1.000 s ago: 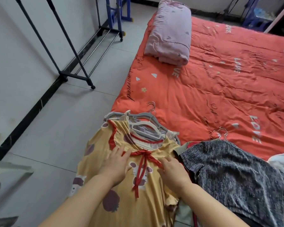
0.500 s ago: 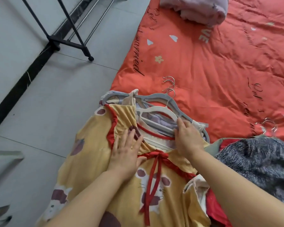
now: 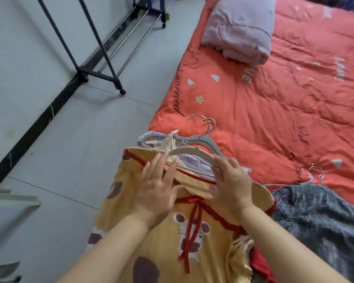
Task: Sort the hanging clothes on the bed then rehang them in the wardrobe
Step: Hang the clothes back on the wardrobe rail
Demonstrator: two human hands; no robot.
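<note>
My count: two hands (left hand (image 3: 157, 193), right hand (image 3: 233, 184)); one yellow dress (image 3: 161, 242); one grey garment (image 3: 319, 217); at least two hangers (white hanger (image 3: 192, 152), grey hanger (image 3: 209, 140)); one folded blanket (image 3: 241, 27); one black rack (image 3: 98, 74); one bed (image 3: 274, 109).

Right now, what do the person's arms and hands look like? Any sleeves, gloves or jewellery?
Both are bare. The left hand and right hand wear no gloves, and no rings show on the fingers. The left forearm and right forearm are uncovered down to the picture's lower edge: no sleeve, watch or bracelet in view.
</note>
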